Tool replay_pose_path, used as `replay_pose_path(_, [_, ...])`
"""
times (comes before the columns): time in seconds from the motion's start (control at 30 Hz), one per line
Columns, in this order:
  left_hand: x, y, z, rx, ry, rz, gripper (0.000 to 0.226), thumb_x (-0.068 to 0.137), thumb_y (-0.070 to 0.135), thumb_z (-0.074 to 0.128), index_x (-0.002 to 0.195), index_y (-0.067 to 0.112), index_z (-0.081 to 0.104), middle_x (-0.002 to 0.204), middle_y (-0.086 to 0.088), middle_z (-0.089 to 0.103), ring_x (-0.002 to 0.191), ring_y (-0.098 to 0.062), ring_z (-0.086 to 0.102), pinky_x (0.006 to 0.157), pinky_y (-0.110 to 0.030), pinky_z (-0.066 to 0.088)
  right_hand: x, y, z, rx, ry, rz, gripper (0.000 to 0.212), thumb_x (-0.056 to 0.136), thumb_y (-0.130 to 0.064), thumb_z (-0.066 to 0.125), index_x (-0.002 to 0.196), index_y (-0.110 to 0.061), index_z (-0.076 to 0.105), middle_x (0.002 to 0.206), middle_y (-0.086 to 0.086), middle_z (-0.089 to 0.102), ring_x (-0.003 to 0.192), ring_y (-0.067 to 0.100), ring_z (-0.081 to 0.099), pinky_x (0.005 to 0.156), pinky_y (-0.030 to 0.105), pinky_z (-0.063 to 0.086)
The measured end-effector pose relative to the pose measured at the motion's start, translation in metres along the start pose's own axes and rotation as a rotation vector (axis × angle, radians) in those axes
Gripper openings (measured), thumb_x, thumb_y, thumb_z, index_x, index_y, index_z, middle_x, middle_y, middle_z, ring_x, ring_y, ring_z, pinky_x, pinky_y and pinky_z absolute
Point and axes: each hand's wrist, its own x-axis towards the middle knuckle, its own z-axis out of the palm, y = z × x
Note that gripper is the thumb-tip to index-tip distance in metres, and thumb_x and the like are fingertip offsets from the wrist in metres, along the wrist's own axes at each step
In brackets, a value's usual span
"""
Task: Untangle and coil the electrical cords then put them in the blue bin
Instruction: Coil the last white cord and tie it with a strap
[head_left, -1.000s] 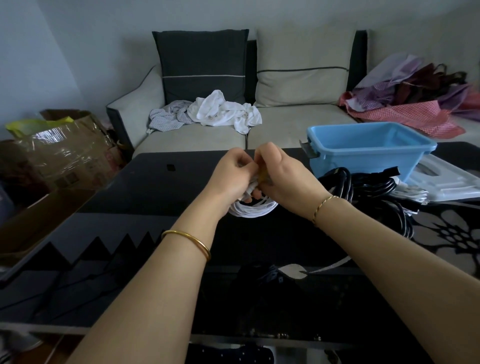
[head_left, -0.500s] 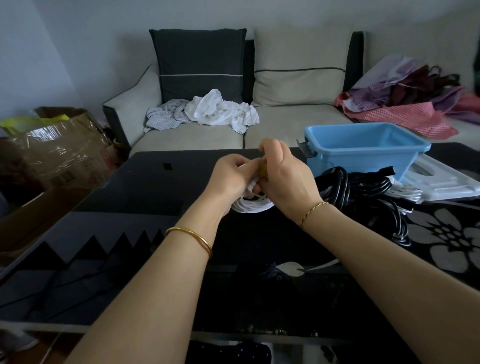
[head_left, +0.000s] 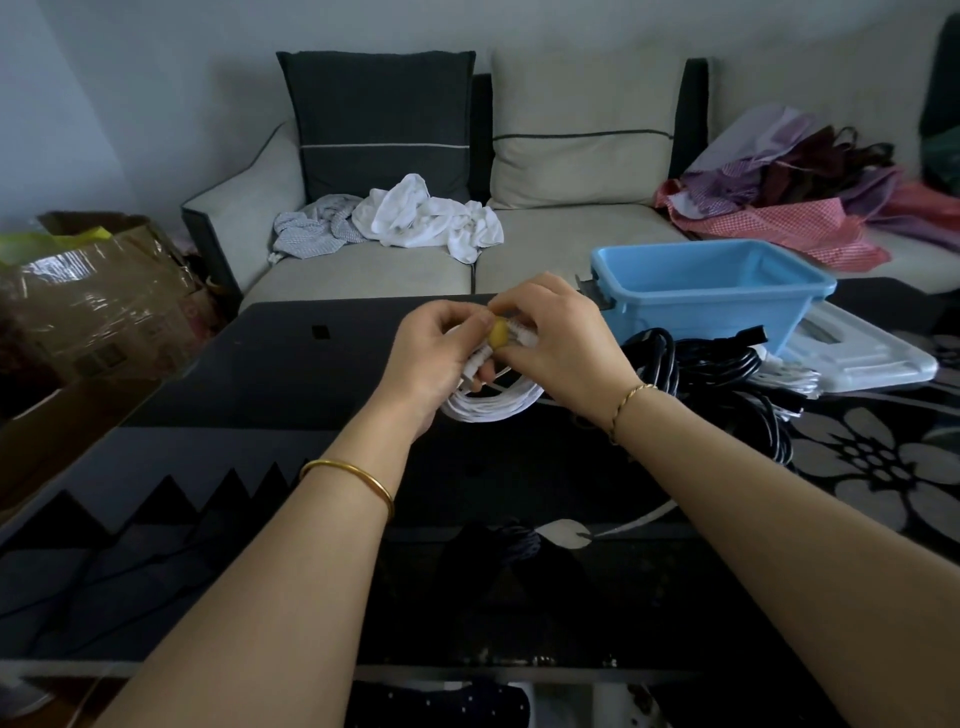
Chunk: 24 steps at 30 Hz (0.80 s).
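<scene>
At frame centre: white cord coil (head_left: 493, 406), gripped in my left hand (head_left: 434, 361); my right hand (head_left: 563, 343) pinches a yellow tie (head_left: 500, 332) at its top. Step, I judge: binding. Next: carry it right, into the blue bin (head_left: 696, 318), clearing the black cords (head_left: 719, 366).

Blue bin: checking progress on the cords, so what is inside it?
The blue bin shows only bare inner walls; no cord rises above its rim. Its floor is hidden behind the near wall. The black cords lie outside, in front.

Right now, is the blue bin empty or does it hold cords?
Looks empty: the blue bin shows a bare inside; black cords lie beside it.
</scene>
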Motion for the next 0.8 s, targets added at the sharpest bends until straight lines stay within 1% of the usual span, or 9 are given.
replay_pose_path(0.17, [0.002,0.003,0.010,0.006,-0.019,0.000,0.010,0.095,0.007,0.055,0.090,-0.001,0.058,0.046,-0.002,0.058,0.038,-0.014,0.052,0.037,-0.023,0.040,-0.004,0.007,-0.009,0.000,-0.009,0.032,0.019,0.075,-0.012,0.072,0.093,-0.008,0.068,0.093,0.005,0.060,0.085,0.021,0.057,0.077,0.040,0.048])
replay_pose_path(0.27, [0.003,0.009,0.020,0.006,-0.039,0.029,0.004,0.093,0.007,0.057,0.094,0.003,0.058,0.058,-0.007,0.060,0.041,-0.016,0.054,0.037,-0.023,0.041,-0.005,0.011,-0.017,0.013,0.025,0.071,0.021,0.074,-0.011,0.073,0.094,-0.010,0.068,0.094,0.005,0.060,0.085,0.019,0.057,0.078,0.035,0.048])
replay_pose_path(0.37, [0.003,0.019,0.032,-0.045,-0.036,0.019,0.034,0.092,0.009,0.060,0.122,0.007,0.045,0.076,-0.010,0.057,0.044,-0.017,0.058,0.037,-0.023,0.042,-0.005,0.015,-0.034,0.046,-0.021,0.137,0.035,0.077,-0.014,0.070,0.112,-0.013,0.063,0.107,0.004,0.063,0.096,0.016,0.058,0.085,0.025,0.046])
replay_pose_path(0.43, [0.003,0.026,0.043,-0.015,-0.089,-0.011,0.050,0.091,0.014,0.062,0.134,0.012,0.035,0.087,-0.014,0.058,0.048,-0.017,0.061,0.040,-0.025,0.044,-0.007,0.019,-0.050,0.065,-0.082,0.172,0.038,0.077,-0.014,0.071,0.114,-0.014,0.064,0.105,0.002,0.067,0.094,0.011,0.059,0.080,0.014,0.044])
replay_pose_path(0.53, [0.016,0.038,0.064,0.028,-0.222,-0.125,0.059,0.091,0.024,0.063,0.139,0.009,0.031,0.093,-0.018,0.062,0.056,-0.020,0.065,0.048,-0.029,0.050,-0.011,0.032,-0.076,0.033,-0.083,0.239,0.029,0.072,-0.012,0.073,0.101,-0.014,0.070,0.090,0.001,0.069,0.082,0.008,0.057,0.066,0.006,0.037])
replay_pose_path(0.63, [0.052,0.059,0.093,0.245,-0.342,-0.099,0.041,0.095,0.041,0.051,0.112,0.004,0.053,0.098,-0.014,0.064,0.084,-0.024,0.065,0.077,-0.038,0.054,-0.007,0.053,-0.103,0.005,0.012,0.338,0.028,0.071,-0.013,0.075,0.099,-0.011,0.072,0.086,0.002,0.067,0.081,0.010,0.057,0.067,0.015,0.038])
replay_pose_path(0.67, [0.067,0.067,0.105,0.323,-0.315,-0.050,0.031,0.098,0.037,0.046,0.104,0.008,0.055,0.099,-0.012,0.062,0.089,-0.022,0.061,0.083,-0.035,0.050,-0.005,0.061,-0.115,0.001,0.066,0.377,0.028,0.072,-0.012,0.075,0.099,-0.009,0.072,0.086,0.002,0.067,0.081,0.011,0.057,0.070,0.019,0.040])
replay_pose_path(0.73, [0.096,0.074,0.120,0.403,-0.244,0.054,0.018,0.098,0.014,0.043,0.105,0.011,0.059,0.100,-0.011,0.062,0.090,-0.020,0.057,0.076,-0.030,0.047,0.000,0.078,-0.134,-0.016,0.183,0.448,0.025,0.073,-0.010,0.074,0.098,-0.007,0.072,0.084,0.004,0.066,0.079,0.012,0.057,0.072,0.022,0.041])
replay_pose_path(0.8, [0.123,0.069,0.136,0.591,-0.310,0.149,0.035,0.090,-0.005,0.041,0.114,0.006,0.063,0.109,-0.012,0.066,0.100,-0.018,0.060,0.080,-0.025,0.046,0.008,0.100,-0.153,-0.059,0.275,0.517,0.020,0.076,-0.011,0.072,0.095,-0.007,0.072,0.083,0.005,0.065,0.080,0.017,0.058,0.074,0.027,0.044])
